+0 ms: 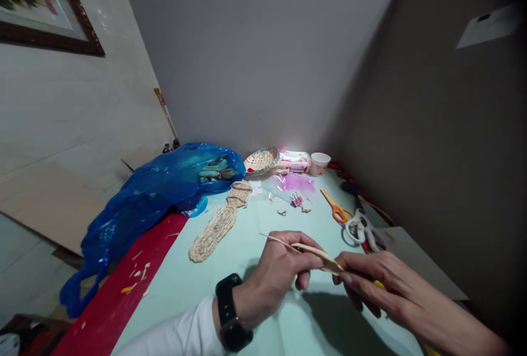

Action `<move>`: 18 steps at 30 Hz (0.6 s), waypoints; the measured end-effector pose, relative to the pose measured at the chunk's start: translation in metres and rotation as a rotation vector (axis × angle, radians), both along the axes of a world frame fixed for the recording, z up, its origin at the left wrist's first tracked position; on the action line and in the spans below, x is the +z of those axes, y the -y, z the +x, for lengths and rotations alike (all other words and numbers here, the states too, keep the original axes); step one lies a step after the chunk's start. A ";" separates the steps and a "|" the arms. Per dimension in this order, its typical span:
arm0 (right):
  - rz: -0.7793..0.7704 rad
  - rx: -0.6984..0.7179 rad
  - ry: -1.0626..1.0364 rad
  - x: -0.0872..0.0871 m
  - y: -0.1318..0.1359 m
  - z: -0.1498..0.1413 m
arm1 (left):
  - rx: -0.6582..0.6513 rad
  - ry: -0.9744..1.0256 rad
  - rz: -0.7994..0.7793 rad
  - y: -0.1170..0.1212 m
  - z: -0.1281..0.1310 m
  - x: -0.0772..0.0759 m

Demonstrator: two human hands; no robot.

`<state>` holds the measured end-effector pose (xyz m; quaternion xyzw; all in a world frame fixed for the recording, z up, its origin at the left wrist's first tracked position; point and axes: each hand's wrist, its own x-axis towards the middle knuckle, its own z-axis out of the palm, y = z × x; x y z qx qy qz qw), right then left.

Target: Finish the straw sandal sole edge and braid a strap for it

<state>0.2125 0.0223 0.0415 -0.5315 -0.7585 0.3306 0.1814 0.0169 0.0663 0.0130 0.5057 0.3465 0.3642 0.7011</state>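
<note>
Above the table, my left hand (276,271), with a black watch (233,312) at its wrist, pinches a pale straw-coloured strip (318,253) of plant-like material. A thin pointed end sticks out past the left fingers. My right hand (381,279) is closed on the strip's other end, fingertips close to those of the left. Beyond my left hand lies a coiled, braided oval sole (213,233), with a smaller woven piece (239,194) at its far end. Exactly what the strip is made of, I cannot tell.
A blue plastic bag (164,180) covers the left back. Near the partition (263,70) stand a woven basket (263,161), a packet (295,161) and a paper cup (320,163). Orange scissors (338,212), white-handled scissors (360,229) and a pink binder clip (296,200) lie on the table.
</note>
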 end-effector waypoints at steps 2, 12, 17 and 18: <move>-0.013 0.011 0.045 0.000 -0.002 -0.012 | -0.034 -0.056 0.027 -0.002 -0.023 -0.001; 0.214 0.137 0.255 0.035 -0.113 -0.128 | 0.358 -0.834 0.540 -0.073 -0.187 0.031; 0.296 0.133 0.382 0.023 -0.207 -0.199 | 0.642 -1.284 0.854 -0.099 -0.249 0.037; 0.292 0.140 0.404 0.018 -0.224 -0.212 | 0.675 -1.354 0.892 -0.104 -0.255 0.037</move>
